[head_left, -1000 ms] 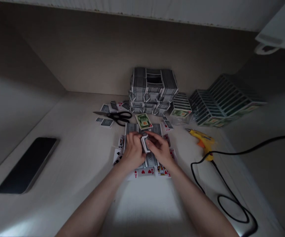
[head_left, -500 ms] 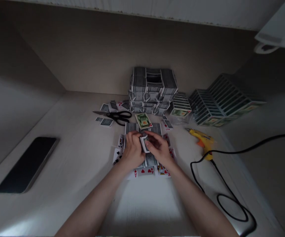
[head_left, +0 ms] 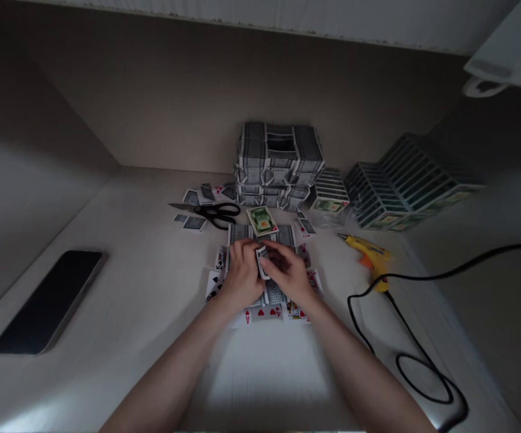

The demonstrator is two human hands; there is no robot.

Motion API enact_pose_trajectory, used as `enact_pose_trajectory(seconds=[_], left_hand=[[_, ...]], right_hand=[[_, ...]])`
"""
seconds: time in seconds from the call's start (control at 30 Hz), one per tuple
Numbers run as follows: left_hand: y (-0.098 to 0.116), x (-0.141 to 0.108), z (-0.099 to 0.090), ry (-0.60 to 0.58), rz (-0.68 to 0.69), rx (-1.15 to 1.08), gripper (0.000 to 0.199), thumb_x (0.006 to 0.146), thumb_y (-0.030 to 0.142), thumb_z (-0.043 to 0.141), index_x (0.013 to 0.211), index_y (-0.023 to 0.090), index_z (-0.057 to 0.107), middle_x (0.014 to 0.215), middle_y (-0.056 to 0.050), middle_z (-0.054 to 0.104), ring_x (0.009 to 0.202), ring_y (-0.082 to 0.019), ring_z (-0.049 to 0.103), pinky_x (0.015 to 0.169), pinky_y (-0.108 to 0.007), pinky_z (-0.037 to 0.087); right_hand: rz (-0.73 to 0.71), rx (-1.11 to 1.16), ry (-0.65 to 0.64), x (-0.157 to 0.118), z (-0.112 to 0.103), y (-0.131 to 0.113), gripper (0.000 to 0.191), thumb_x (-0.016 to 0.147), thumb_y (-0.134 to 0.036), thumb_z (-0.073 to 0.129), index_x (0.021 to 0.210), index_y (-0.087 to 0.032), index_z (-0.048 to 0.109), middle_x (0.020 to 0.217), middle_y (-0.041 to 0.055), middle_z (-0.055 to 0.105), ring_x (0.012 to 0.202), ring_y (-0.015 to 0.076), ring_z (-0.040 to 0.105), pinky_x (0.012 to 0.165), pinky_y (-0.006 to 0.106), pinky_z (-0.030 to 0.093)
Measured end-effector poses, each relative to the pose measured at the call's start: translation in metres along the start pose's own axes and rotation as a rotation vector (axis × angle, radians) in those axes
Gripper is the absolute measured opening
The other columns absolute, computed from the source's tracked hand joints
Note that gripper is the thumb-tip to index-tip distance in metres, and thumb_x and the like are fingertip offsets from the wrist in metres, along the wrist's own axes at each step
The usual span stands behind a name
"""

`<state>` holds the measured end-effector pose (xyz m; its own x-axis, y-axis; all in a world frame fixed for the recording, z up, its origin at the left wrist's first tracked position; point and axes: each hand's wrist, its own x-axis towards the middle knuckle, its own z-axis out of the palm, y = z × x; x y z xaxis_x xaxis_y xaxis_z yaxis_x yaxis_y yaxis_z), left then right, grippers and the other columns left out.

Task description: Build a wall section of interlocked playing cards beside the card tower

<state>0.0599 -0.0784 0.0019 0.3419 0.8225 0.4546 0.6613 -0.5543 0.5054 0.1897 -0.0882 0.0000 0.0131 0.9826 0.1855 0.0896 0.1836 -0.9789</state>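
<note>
Left hand (head_left: 242,276) and right hand (head_left: 290,273) are pinched in tight on a playing card (head_left: 263,263), upright on edge, long axis pointing away, dead centre between them! Under that card, laid-out cards (head_left: 275,294); past it, a green-faced card (head_left: 262,221), then a stacked card tower (head_left: 278,162).

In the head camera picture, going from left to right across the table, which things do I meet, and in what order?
Black smartphone, black-handled scissors, left hand, right hand, yellow glue gun.
</note>
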Motion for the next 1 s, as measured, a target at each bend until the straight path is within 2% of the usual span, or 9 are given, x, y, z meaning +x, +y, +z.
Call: enact_pose_trajectory(seconds=[0.17,0.3,0.43,0.73,1.0], left_hand=[[-0.0003,0.0009,0.0011,0.033,0.001,-0.032,0.052,0.054,-0.002,0.046,0.103,0.013,0.039,0.104,-0.012,0.038,0.100,-0.027,0.039,0.085,-0.046,0.040],[-0.0011,0.0001,0.0021,0.050,0.001,-0.079,0.048,0.058,0.001,0.046,0.104,0.013,0.040,0.105,-0.012,0.038,0.102,-0.026,0.039,0.086,-0.046,0.041],[-0.0025,-0.0013,0.0034,0.066,0.005,-0.085,0.048,0.058,0.001,0.046,0.103,0.015,0.039,0.105,-0.012,0.038,0.102,-0.026,0.039,0.086,-0.047,0.041],[0.0019,-0.0013,0.0017,0.094,0.032,-0.077,0.042,0.063,0.004,0.047,0.102,0.016,0.038,0.105,-0.011,0.036,0.102,-0.026,0.038,0.085,-0.048,0.038],[0.0036,-0.0004,-0.0013,0.034,0.032,-0.114,0.040,0.064,0.006,0.051,0.101,0.017,0.040,0.106,-0.011,0.036,0.103,-0.025,0.036,0.088,-0.046,0.036]], right_hand=[[-0.022,-0.112,-0.023,-0.0009,0.0006,-0.0012,0.039,0.077,-0.037,0.061,0.114,-0.024,0.055,0.103,0.0058,0.063,0.089,0.0178,0.060,0.078,0.033,0.049],[-0.069,-0.200,-0.014,-0.0021,0.0011,-0.0044,0.043,0.077,-0.038,0.060,0.116,-0.024,0.050,0.112,0.0068,0.059,0.100,0.0200,0.057,0.086,0.036,0.046],[-0.048,-0.216,-0.078,-0.0026,0.0009,-0.0055,0.041,0.079,-0.039,0.058,0.117,-0.024,0.047,0.114,0.0072,0.058,0.103,0.0206,0.056,0.090,0.038,0.043],[-0.035,-0.109,-0.090,-0.0060,0.0016,-0.0095,0.042,0.077,-0.038,0.061,0.113,-0.024,0.043,0.108,0.0069,0.059,0.103,0.0202,0.056,0.090,0.037,0.042],[0.073,0.219,-0.102,-0.0016,0.0048,-0.0073,0.044,0.067,-0.037,0.070,0.101,-0.026,0.044,0.092,0.0015,0.062,0.087,0.0170,0.059,0.079,0.033,0.046]])
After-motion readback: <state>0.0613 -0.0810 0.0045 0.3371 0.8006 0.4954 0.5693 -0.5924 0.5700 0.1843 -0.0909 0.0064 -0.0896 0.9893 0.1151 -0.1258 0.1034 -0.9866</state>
